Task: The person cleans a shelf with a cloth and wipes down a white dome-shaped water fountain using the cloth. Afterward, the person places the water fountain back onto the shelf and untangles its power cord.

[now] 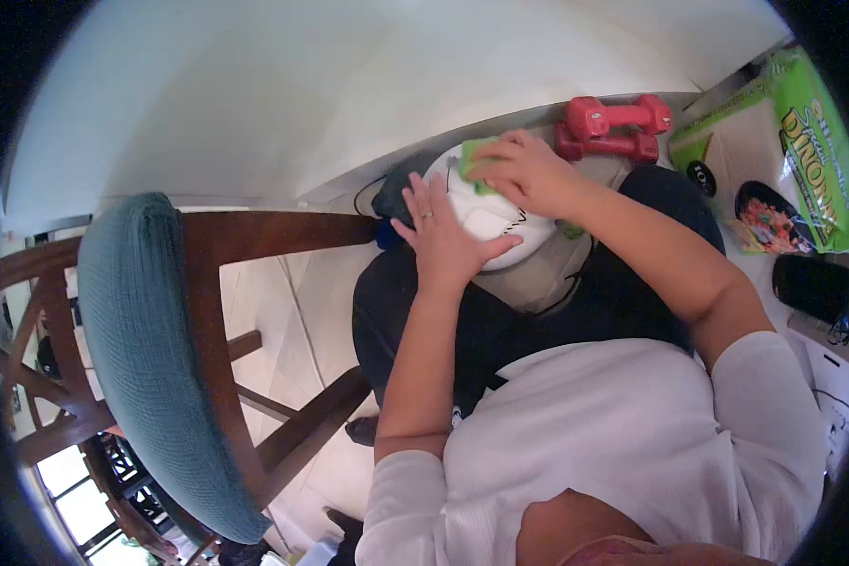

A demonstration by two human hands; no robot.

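Note:
A round white object (491,215) with dark markings lies in front of my crossed legs. My left hand (436,226) rests on its left side with the fingers spread, and a ring shows on one finger. On the upper part of the white object, my right hand (522,172) presses a green cloth or sponge (476,162), its fingers bent over it. A greyish item (541,283), partly hidden, lies under the white object between my legs.
Red dumbbells (618,130) are stacked by the wall beyond my right hand. A green and white rice bag (774,156) stands at the right, with a black object (811,286) below it. On the left is a wooden chair with a teal cushion (151,358).

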